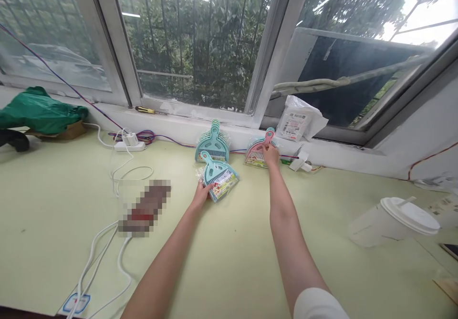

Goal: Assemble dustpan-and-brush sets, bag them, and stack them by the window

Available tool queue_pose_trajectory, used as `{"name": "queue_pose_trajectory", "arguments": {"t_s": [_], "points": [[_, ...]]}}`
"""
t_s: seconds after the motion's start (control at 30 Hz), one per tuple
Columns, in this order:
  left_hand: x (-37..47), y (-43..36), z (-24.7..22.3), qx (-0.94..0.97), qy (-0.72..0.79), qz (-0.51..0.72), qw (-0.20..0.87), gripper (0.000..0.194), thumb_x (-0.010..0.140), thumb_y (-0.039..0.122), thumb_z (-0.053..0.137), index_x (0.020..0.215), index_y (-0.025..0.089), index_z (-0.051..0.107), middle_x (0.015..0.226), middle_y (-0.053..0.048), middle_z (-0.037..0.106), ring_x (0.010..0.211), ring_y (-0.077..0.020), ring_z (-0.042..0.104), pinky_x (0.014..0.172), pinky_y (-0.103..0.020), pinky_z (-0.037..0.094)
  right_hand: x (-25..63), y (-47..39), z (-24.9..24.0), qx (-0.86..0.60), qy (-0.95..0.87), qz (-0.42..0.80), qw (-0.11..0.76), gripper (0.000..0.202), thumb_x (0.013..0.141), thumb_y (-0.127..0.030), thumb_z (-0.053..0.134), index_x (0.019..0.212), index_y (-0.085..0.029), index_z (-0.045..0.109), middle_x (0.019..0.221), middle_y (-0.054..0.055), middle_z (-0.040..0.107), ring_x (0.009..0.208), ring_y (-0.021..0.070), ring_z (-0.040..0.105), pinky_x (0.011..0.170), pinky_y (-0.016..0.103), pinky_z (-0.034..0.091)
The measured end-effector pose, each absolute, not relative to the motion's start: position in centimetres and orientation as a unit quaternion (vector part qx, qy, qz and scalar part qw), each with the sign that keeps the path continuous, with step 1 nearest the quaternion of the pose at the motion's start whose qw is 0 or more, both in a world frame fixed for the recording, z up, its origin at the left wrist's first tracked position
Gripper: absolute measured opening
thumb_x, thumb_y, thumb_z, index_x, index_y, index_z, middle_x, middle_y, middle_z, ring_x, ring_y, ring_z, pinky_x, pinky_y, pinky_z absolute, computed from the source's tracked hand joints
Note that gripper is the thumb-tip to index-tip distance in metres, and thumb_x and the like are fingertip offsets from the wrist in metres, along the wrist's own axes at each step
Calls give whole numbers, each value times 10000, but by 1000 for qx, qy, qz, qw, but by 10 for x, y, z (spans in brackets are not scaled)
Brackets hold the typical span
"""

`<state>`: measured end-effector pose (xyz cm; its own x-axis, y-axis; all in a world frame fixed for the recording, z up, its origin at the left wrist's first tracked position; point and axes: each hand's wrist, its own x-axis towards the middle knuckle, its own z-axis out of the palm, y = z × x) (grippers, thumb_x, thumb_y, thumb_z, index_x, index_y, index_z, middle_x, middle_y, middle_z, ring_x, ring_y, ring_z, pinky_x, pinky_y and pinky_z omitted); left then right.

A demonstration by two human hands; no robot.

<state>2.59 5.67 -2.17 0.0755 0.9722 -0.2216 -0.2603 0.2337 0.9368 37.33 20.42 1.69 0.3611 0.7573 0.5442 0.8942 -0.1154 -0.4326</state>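
My left hand (202, 194) is closed on the lower left edge of a teal dustpan and brush set (218, 176) in clear wrapping. That set is tilted, its handle pointing up and left. Just behind it, a stack of teal dustpan sets (213, 142) leans against the window ledge. Farther right, my right hand (271, 154) grips a pink dustpan and brush set (256, 153) by the base of its handle. The pink set stands in front of other sets, whose teal edges show behind it. My fingertips partly cover the pink handle.
A paper cup with a lid (393, 223) stands at the right. White cables and a power strip (130, 145) lie left, near a blurred-out object (145, 209). A plastic-wrapped package (298, 121) and a screwdriver (145, 110) rest on the ledge. A green bag (43, 111) sits far left.
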Motion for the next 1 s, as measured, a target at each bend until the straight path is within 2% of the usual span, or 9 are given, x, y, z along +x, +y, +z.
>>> {"name": "queue_pose_trajectory", "arguments": {"t_s": [0.1, 0.23, 0.4, 0.53, 0.63, 0.77, 1.0], "points": [[26, 55, -19, 380, 471, 494, 624, 514, 704, 256, 717, 1146, 214, 458, 1048, -80, 656, 804, -195, 673, 620, -285, 553, 373, 202, 13, -742, -555, -91, 366, 309, 902, -361, 407, 891, -160, 641, 848, 105, 670, 810, 239, 572, 785, 358, 390], [27, 53, -17, 385, 471, 493, 623, 507, 703, 263, 715, 1143, 222, 465, 1034, -72, 660, 793, -199, 678, 633, -305, 560, 365, 191, 2, -724, -565, -142, 370, 215, 886, -287, 453, 977, -161, 603, 953, 110, 640, 922, 241, 536, 835, 367, 376], [28, 54, -18, 383, 477, 488, 622, 474, 714, 248, 703, 1121, 216, 462, 1021, -74, 660, 791, -201, 679, 593, -288, 558, 353, 178, -6, -729, -569, -220, 309, 254, 828, -212, 559, 1077, -163, 549, 1091, 135, 558, 1036, 264, 458, 875, 372, 348], [28, 55, -19, 386, 474, 495, 618, 480, 710, 248, 711, 1120, 222, 464, 1015, -65, 660, 775, -184, 677, 583, -264, 554, 342, 177, -5, -754, -549, -256, 256, 271, 850, -151, 496, 1118, -171, 529, 1097, 149, 535, 1007, 268, 436, 851, 382, 334], [27, 56, -20, 390, 481, 492, 612, 435, 729, 237, 683, 1100, 216, 458, 1014, -68, 652, 761, -182, 673, 556, -256, 545, 335, 180, -4, -768, -525, -271, 247, 276, 870, -129, 439, 1131, -160, 522, 1076, 160, 532, 987, 274, 428, 830, 389, 326], [27, 57, -21, 390, 486, 486, 612, 434, 738, 240, 669, 1110, 217, 446, 1020, -73, 644, 765, -188, 671, 562, -269, 551, 332, 182, -5, -772, -519, -267, 250, 272, 891, -132, 400, 1134, -157, 520, 1087, 169, 523, 996, 279, 428, 825, 393, 311], [28, 59, -23, 393, 492, 481, 610, 430, 741, 249, 666, 1116, 221, 457, 1011, -70, 651, 759, -182, 670, 568, -257, 543, 349, 172, -1, -744, -563, -274, 234, 264, 885, -243, 499, 1140, -180, 524, 1126, 144, 550, 1062, 278, 421, 895, 411, 272]]}}
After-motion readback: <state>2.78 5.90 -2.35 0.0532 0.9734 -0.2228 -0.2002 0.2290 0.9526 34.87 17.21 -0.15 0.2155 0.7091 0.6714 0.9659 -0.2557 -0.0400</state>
